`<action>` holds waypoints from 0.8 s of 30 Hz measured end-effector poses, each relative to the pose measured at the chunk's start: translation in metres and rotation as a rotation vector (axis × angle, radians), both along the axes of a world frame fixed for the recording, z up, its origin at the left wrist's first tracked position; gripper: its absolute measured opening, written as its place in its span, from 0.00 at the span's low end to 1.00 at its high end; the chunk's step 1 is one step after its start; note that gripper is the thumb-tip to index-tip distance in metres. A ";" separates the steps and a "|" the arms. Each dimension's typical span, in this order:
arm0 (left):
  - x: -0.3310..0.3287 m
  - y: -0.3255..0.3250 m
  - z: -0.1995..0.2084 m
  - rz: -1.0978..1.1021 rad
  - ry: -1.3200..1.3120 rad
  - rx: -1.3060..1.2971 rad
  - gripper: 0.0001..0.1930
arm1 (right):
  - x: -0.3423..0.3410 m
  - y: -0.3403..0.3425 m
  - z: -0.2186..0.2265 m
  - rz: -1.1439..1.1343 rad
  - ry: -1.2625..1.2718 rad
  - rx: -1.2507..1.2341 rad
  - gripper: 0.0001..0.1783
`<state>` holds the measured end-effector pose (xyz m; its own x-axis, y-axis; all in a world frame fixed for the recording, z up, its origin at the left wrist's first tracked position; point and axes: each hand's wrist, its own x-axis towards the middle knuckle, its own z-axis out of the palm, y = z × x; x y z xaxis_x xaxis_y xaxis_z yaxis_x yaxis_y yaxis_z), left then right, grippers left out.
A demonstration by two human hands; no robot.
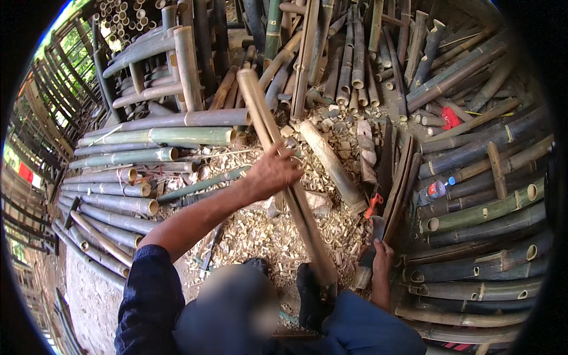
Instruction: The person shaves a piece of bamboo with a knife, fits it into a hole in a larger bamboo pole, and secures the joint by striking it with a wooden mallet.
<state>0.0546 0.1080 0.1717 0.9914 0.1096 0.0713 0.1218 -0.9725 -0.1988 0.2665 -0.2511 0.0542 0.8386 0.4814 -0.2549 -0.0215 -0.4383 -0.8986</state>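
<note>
My left hand [273, 173] is wrapped round a long brown bamboo pole [305, 225] at about mid-length. A dark lengthwise groove runs along the pole. It slants from the upper left down to my dark shoe [310, 290], its lower end close beside that shoe. Off to the right, my right hand [383, 258] is closed on a knife-like tool [377, 227] with a flat grey blade pointing away from me. Part of its grip is hidden by my fingers. A pale, stripped log [331, 163] lies just beyond the pole on a bed of wood chips [236, 245].
Cut bamboo poles [115, 204] are stacked at the left, with more bamboo [485, 260] along the right. Upright poles [349, 65] lean at the back near a bamboo frame [188, 68]. An orange-red object [373, 204] and a plastic bottle [433, 191] lie to the right.
</note>
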 end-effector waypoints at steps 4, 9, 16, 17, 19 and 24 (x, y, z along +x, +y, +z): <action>-0.022 -0.044 -0.059 -0.161 0.240 0.004 0.11 | -0.020 0.013 0.008 0.081 0.202 0.128 0.23; -0.034 -0.079 -0.119 -0.221 0.367 -0.003 0.10 | -0.061 0.050 0.026 0.230 0.421 0.241 0.18; -0.075 -0.098 -0.133 0.524 -0.046 -0.266 0.37 | -0.107 0.076 0.038 0.431 0.510 0.230 0.18; -0.081 -0.103 -0.125 0.786 -0.164 -0.549 0.44 | -0.111 0.078 0.039 0.452 0.520 0.231 0.18; -0.101 -0.115 -0.127 0.941 -0.381 -1.154 0.40 | -0.119 0.081 0.027 0.481 0.538 0.255 0.18; -0.113 -0.157 -0.181 0.996 -0.409 -1.580 0.33 | -0.142 0.097 0.027 0.538 0.578 0.187 0.17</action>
